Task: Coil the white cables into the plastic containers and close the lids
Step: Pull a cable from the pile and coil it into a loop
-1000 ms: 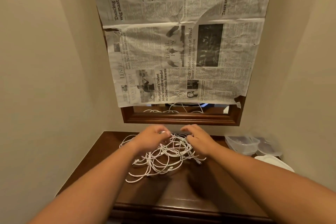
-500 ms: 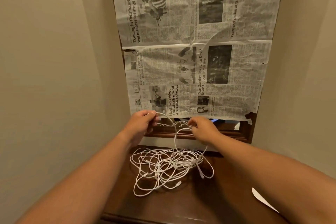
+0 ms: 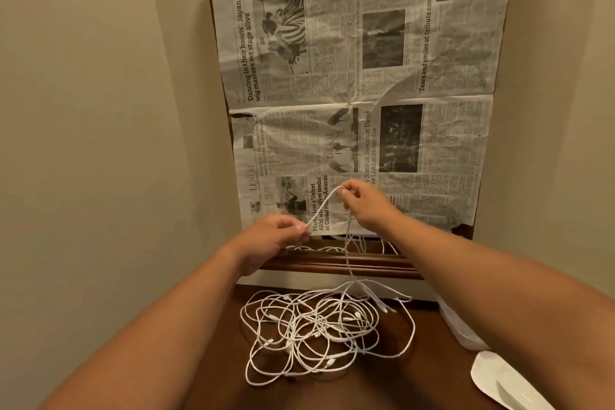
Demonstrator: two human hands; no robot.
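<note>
A tangle of white cables lies on the dark wooden table. One white cable is lifted out of the pile and stretched between both hands. My left hand pinches its lower end at finger and thumb. My right hand pinches it higher up, in front of the newspaper, and the cable runs down from there into the tangle. A plastic container shows only as an edge at the right, behind my right forearm.
Newspaper sheets cover a wood-framed mirror on the back wall. A white lid-like piece lies at the table's front right. Beige walls close in on both sides.
Both hands rose from the pile with one cable; the right hand went higher and the strand is now stretched between them. The view tilted upward, hiding most of the containers.
</note>
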